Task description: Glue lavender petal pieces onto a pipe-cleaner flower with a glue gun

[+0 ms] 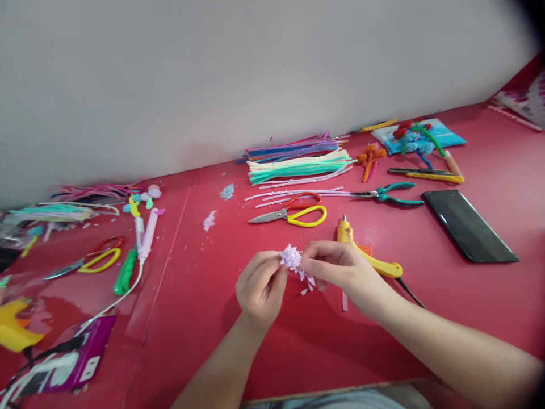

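Observation:
Between my two hands is a small pale lilac flower (pixel 291 257) with many pointed petals. My left hand (pixel 260 287) is closed, pinching the flower at its left side. My right hand (pixel 340 266) is closed too, thumb and index finger pinched at the flower's right edge; what exactly sits between those fingertips is too small to make out. Loose lilac petal pieces (pixel 307 280) show just below the flower. A yellow glue gun (pixel 388 267) lies partly behind my right hand. Scissors (pixel 289 215) with red and yellow handles lie beyond the flower.
Bundles of pipe cleaners (pixel 300 166) lie along the wall. Green-handled pliers (pixel 385 195) and a black phone (pixel 470 225) are to the right. Lilac scraps (pixel 209 220) and blue scraps (pixel 227 191) lie left of the scissors. Farther left are more scissors (pixel 91 258) and another glue gun (pixel 17 326).

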{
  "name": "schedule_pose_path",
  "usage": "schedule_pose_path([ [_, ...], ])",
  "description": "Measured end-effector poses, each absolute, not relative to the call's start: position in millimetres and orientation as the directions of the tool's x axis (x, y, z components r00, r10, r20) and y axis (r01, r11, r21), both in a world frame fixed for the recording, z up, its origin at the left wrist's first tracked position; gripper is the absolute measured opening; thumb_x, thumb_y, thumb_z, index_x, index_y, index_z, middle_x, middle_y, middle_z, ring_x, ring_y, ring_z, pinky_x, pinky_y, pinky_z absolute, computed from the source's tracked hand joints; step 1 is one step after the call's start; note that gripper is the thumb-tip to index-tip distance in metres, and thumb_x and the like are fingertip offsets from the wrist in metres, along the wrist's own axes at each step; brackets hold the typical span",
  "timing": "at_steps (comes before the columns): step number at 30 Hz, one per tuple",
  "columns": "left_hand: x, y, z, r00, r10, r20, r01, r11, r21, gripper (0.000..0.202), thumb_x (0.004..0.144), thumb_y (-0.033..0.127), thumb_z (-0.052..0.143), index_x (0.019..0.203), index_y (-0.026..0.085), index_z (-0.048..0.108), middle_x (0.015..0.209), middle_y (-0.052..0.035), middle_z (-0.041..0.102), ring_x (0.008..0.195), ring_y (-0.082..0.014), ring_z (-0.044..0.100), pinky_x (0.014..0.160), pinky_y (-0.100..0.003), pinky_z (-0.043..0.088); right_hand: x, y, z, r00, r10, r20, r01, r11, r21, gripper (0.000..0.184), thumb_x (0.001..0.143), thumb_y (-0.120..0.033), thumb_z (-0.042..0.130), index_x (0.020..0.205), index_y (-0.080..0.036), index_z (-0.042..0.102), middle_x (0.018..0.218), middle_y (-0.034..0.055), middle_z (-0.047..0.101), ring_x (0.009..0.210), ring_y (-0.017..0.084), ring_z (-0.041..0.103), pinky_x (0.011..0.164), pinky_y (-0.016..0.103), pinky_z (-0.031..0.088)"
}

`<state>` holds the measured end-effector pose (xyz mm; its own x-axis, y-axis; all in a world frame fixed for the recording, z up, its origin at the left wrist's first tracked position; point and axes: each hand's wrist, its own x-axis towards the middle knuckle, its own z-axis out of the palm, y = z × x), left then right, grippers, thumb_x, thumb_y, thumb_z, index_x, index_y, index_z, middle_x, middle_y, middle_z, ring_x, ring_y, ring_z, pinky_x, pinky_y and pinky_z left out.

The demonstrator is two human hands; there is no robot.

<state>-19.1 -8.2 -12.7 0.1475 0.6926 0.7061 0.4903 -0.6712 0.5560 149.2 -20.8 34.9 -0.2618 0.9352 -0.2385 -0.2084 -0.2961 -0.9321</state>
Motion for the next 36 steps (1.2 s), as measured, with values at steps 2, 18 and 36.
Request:
schedule_pose_path([
  [2, -19.9, -7.2, -13.1, 0.163, 0.666, 0.728, 0.503, -0.691, 0.519, 0.022, 0.075, 0.003, 0.059, 0.089, 0.019, 0.063, 0.080, -0.0067, 0.068, 0.070, -0.0149, 0.062, 0.059, -0.024, 0.048, 149.5, -20.5, 35.5, -0.251, 0.934, -0.252, -0.223, -0.309, -0.924, 0.018, 0.074, -0.032, 0.065, 0.068, -0.016, 0.060, 0.060, -0.0038, 0.052, 0.051, 0.006, 0.044, 0.049, 0.019, 0.041],
  [18, -9.6, -13.8, -5.9, -0.041, 0.901, 0.432, 0.389, -0.384, 0.837, 0.008, 0.079, 0.020, 0.060, 0.070, 0.020, 0.061, 0.063, -0.0007, 0.059, 0.052, -0.0117, 0.052, 0.049, -0.023, 0.042, 154.9, -20.4, 35.3, -0.110, 0.992, 0.059, 0.052, 0.065, -0.997, 0.013, 0.079, -0.027, 0.061, 0.071, -0.017, 0.060, 0.064, -0.0021, 0.053, 0.055, 0.009, 0.047, 0.050, 0.022, 0.040],
  [36, -3.0, -15.5, 0.7, 0.140, 0.985, 0.105, 0.158, -0.127, 0.979, 0.014, 0.080, 0.018, 0.058, 0.067, 0.020, 0.059, 0.065, 0.0017, 0.052, 0.063, -0.0121, 0.046, 0.061, -0.024, 0.038, 162.5, -14.7, 22.5, -0.261, 0.815, 0.517, 0.473, 0.575, -0.668, 0.011, 0.084, -0.013, 0.051, 0.089, -0.019, 0.057, 0.083, 0.0043, 0.057, 0.073, 0.013, 0.055, 0.066, 0.025, 0.047],
])
